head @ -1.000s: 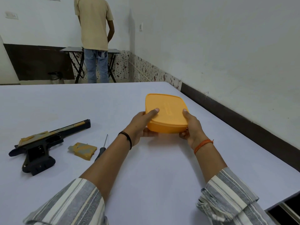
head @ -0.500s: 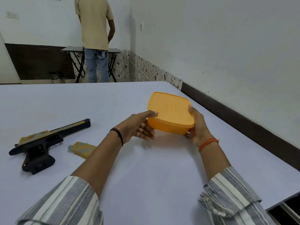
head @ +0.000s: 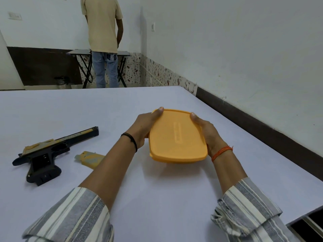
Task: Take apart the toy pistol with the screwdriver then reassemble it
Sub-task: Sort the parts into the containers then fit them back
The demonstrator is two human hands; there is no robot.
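Above the table [head: 174,198], both hands, left [head: 141,127] and right [head: 208,135], are gripping the box [head: 176,137], fingers [head: 158,110] curled over its edges; box now tilted nearer.

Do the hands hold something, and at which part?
Both hands, left hand and right hand, grip the lidded orange plastic box by its two opposite side edges, above the table.

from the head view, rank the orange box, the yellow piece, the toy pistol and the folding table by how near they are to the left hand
1. Orange box: held in the left hand.
2. Yellow piece: on the table, left of the forearm.
3. Toy pistol: farther left.
4. Folding table: by the far wall.
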